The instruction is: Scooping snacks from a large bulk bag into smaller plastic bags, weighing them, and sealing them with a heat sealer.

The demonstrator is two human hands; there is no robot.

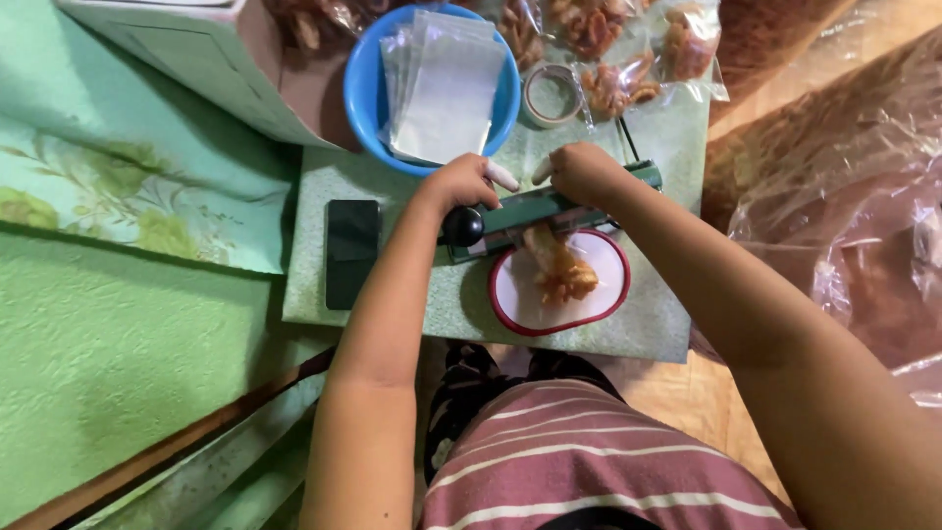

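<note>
Green patterned covering lay over the low table, with wooden floor showing at the right. Nearest the person sat a white plate with a red rim, and on it rested a small clear bag of fried snack, its mouth tucked under the green sealer. That bag looked light, thin and slippery, its contents brittle, so a hold by the empty top edge would likely suit it best. The left hand was closed over the sealer's arm by its black knob, pressing down. The right hand was curled shut on the bar's far end. A dark phone lay to the left. Beyond stood a blue bowl of empty bags, a tape roll, filled packets, and large plastic sacks at the right.
</note>
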